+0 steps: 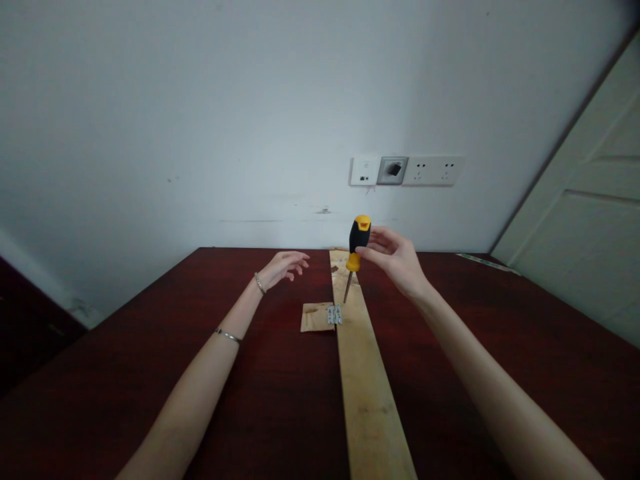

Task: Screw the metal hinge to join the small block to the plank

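My right hand [395, 259] grips a screwdriver [357, 243] with a black and yellow handle. The tool stands nearly upright, its tip down near a small metal hinge [335, 315]. That hinge joins a long pale wooden plank [367, 393] to a small square of wood [317, 317] on its left. My left hand [283, 267] hovers open above the table, fingers spread, left of the plank and holding nothing. A bracelet sits on the left wrist and a thin bangle on the forearm.
A dark red wooden table [125, 373] carries everything. A white wall with a row of sockets [406, 171] stands right behind it. A pale door [585, 220] is at the right.
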{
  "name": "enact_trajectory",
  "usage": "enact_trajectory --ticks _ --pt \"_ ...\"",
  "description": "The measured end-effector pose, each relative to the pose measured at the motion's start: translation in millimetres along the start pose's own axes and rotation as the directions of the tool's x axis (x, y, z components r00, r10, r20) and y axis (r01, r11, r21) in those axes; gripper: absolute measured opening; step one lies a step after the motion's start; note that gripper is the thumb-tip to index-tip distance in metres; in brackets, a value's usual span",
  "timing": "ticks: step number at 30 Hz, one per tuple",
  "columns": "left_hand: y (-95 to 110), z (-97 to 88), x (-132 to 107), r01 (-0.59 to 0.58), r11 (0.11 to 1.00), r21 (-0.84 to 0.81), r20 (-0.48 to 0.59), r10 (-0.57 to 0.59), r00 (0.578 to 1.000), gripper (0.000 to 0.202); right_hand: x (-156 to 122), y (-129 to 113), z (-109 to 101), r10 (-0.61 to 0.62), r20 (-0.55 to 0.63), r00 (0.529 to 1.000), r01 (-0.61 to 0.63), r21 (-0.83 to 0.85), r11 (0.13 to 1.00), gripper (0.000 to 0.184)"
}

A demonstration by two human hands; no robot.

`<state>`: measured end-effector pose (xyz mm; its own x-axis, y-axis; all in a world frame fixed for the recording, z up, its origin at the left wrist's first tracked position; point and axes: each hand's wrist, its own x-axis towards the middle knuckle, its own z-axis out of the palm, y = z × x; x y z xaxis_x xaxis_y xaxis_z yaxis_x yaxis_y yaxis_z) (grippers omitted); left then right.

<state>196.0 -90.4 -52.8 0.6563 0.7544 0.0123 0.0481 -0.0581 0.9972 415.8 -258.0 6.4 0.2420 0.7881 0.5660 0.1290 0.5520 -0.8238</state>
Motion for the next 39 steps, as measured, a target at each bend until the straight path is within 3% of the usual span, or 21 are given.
enact_trajectory --ticks 4,9,27,39 --pt "-39.7 -19.7 12.1 0.075 0.996 -0.052 -0.063 -0.078 0.995 0.036 3.7 14.6 2.1 0.007 -0.038 0.999 -0.006 0.018 1.0 0.037" --pt "-58.1 -32.6 18.8 0.11 0.989 -0.099 -0.134 -0.123 0.983 0.035 1.7 20.6 7.1 0.006 -0.048 0.999 -0.004 0.03 1.0 0.039" --pt "-77.1 -42.5 28.1 0.049 0.989 -0.136 -0.175 -0.073 0.982 0.026 0.2 36.9 14.4 -0.031 -0.021 0.999 0.032 0.057 0.998 0.039" --pt "-75.5 -42.7 27.5 0.044 0.987 -0.156 -0.168 -0.07 0.983 0.023 -0.8 39.1 14.9 -0.012 -0.012 1.0 0.013 0.068 0.998 0.038"
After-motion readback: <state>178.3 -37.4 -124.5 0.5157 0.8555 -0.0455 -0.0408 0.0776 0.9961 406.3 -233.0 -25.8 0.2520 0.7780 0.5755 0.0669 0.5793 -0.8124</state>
